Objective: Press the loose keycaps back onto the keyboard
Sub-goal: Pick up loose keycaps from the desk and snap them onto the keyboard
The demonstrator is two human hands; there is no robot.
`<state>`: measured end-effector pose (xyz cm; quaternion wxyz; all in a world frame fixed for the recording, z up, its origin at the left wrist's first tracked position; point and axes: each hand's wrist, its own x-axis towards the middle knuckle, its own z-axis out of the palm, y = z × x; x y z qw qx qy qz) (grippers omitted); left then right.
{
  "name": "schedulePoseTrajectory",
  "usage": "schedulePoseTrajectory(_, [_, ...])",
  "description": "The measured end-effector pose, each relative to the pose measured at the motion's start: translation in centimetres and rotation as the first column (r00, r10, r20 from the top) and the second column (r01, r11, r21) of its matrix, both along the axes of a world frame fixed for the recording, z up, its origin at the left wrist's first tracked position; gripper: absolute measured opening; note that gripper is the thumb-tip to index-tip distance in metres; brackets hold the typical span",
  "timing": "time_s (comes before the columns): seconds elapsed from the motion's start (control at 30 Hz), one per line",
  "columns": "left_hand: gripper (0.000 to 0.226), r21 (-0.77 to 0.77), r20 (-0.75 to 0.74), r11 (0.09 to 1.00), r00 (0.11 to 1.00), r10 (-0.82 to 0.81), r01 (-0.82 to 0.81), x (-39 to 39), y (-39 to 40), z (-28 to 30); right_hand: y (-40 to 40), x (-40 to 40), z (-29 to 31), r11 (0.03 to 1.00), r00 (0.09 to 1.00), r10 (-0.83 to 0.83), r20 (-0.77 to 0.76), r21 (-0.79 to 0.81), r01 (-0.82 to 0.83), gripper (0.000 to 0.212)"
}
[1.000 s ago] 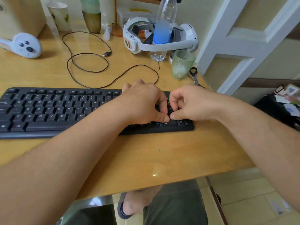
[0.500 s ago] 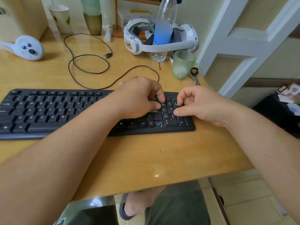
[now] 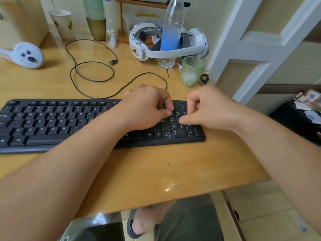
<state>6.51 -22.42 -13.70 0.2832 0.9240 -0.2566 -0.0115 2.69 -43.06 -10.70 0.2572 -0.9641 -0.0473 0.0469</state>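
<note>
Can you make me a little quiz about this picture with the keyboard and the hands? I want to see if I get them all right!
1. True or false: both hands are over the number pad end of the keyboard.
2. Which thing stands closest to the right hand? A) the green cup B) the paper cup C) the white controller
3. Fill in: in the bottom row, next to the down arrow key, one spot has no ____ on it.

Key
1. True: the left hand and the right hand are both there.
2. A
3. keycap
</note>
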Motion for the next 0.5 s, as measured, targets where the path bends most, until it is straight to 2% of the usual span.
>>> schedulePoseTrajectory(0.13, [0.005, -0.004, 0.02, 1.0, 1.0, -0.012, 0.013, 0.0, -0.03, -0.09, 0.39, -0.64, -0.32, 0.998, 0.998, 0.041, -0.058, -0.053, -0.044, 0.034])
schedulePoseTrajectory(0.33, [0.003, 0.012, 0.048, 1.0, 0.998, -0.029, 0.028, 0.17, 0.01, -0.36, -0.2, 0.19, -0.09, 0.991, 0.994, 0.053, 0.101, -0.125, -0.04, 0.033])
schedulePoseTrajectory(0.5, [0.003, 0.002, 0.077, 0.999, 0.996, -0.036, 0.036, 0.27, -0.01, -0.45, 0.3, -0.26, -0.15, 0.978, 0.99, 0.114, 0.08, -0.183, -0.098, 0.034])
